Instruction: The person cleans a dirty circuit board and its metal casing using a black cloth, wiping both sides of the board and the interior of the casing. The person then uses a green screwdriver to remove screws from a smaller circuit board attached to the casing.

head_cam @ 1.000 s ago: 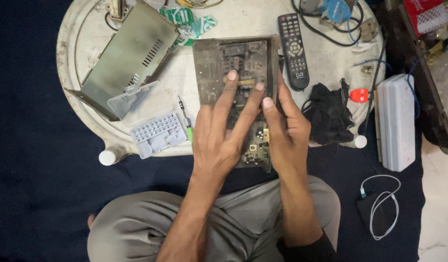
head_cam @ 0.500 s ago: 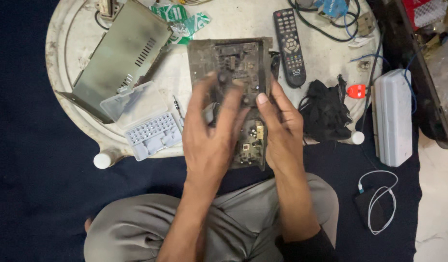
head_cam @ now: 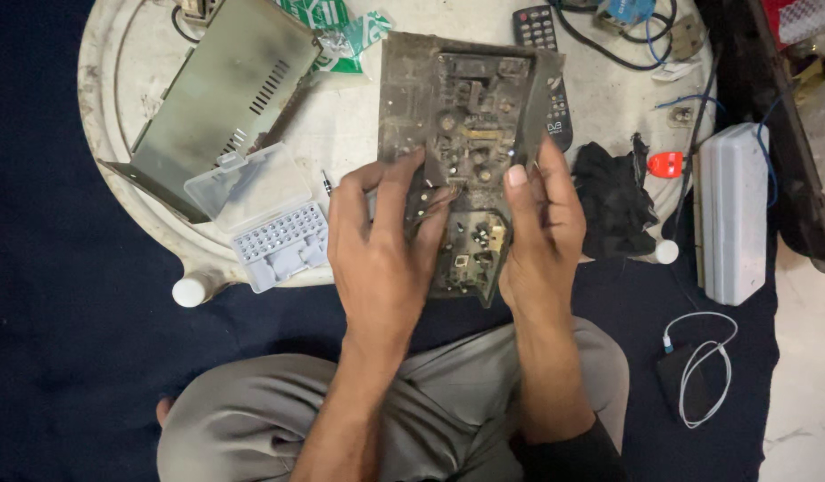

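Over the near edge of the round white table (head_cam: 127,125), a dusty circuit board (head_cam: 470,134) sits in its dark metal tray, its long axis running straight away from the person, far end toward the remote control (head_cam: 542,36), near end overhanging the table's rim above grey-trousered knees. The left hand (head_cam: 386,259) lies on the board's near left part, fingers (head_cam: 404,183) curled and closed on its edge. The right hand (head_cam: 542,232) grips the board's right side, thumb on top. Left of the board lie a clear plastic bit case (head_cam: 261,214), lid open, and a grey vented metal cover (head_cam: 220,94). Right of it sit a crumpled black cloth (head_cam: 613,201) and a white box (head_cam: 734,210). Dark blue floor covering (head_cam: 64,357) spreads under the table.
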